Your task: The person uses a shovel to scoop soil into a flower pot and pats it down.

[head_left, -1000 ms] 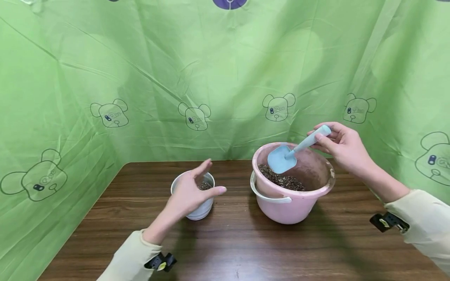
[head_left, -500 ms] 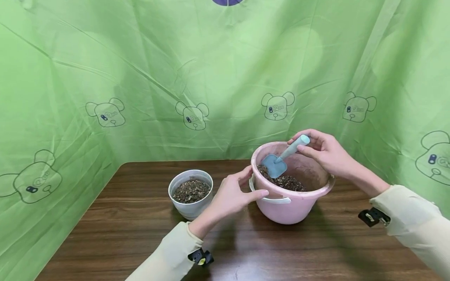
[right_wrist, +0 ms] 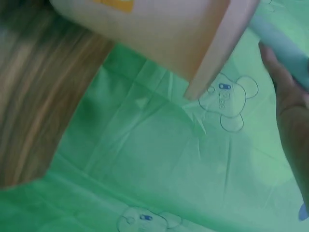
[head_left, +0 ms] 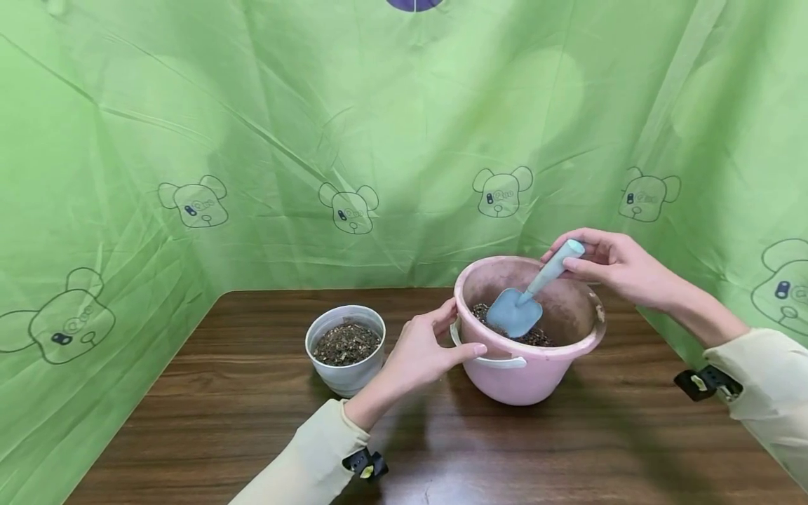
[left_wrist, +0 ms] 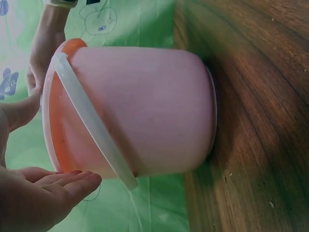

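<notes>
A light blue hand trowel slants into a pink bucket that holds dark soil. Its handle is pinched by my right hand above the far right rim; in the right wrist view the handle shows at the edge. My left hand is at the bucket's left rim, thumb in front and fingers along the side. In the left wrist view those fingers stretch along the rim, near the pale bail handle. Left of the bucket stands a grey-white pot with soil.
Both containers stand on a dark wood-grain table. A green curtain printed with bear heads closes off the back and sides. A few small crumbs lie on the table near the bucket.
My left hand has left the pot and come right to the bucket's rim. My right hand lowered the trowel into the bucket, then shifted it slightly right.
</notes>
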A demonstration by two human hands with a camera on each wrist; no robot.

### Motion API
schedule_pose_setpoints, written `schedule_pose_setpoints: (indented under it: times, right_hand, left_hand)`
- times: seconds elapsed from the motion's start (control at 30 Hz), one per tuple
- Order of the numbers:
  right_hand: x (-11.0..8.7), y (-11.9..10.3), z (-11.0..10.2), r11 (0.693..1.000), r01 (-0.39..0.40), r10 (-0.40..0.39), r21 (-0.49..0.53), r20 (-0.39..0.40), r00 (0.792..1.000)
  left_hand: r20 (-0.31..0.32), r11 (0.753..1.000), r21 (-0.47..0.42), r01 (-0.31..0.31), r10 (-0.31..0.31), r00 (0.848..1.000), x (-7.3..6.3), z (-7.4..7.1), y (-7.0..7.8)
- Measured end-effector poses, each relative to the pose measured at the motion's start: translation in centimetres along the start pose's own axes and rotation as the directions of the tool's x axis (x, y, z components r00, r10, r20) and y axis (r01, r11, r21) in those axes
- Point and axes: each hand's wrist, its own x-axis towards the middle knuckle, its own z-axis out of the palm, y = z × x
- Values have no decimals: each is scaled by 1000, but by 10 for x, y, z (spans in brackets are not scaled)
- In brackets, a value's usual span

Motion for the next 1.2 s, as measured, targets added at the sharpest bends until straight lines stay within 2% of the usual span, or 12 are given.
schedule_pose_setpoints:
  times: [0.1,0.2,0.3,0.67,0.87,1.07,1.2]
  right_hand:
    - [3,6,3,989,26,-34,-149,-50,998]
    - [5,13,9,956,44,-65,-291,-63,996]
    - [6,20,17,938,38,-59,-343,-51,997]
    - [15,24,36,945,-44,30,-323,-49,998]
    - [14,18,42,959,-107,96,-262,-51,994]
    - [12,12,42,954,-172,156,-246,-87,984]
    - [8,8,41,960,-208,195,-185,-85,977]
  left_hand:
    - [-3,1000,-30,6,-6,1000,1,2,1]
    - [-10,998,-55,-1,0,1000,2,4,2]
    - [-18,998,-59,-18,17,1000,3,5,1]
    - [-86,998,-64,-23,17,996,6,13,-3]
    - [-132,1000,-30,10,-14,991,7,16,-1]
    - [-148,1000,-9,15,-16,989,7,17,1]
    - [-146,1000,-3,21,-22,989,7,16,2]
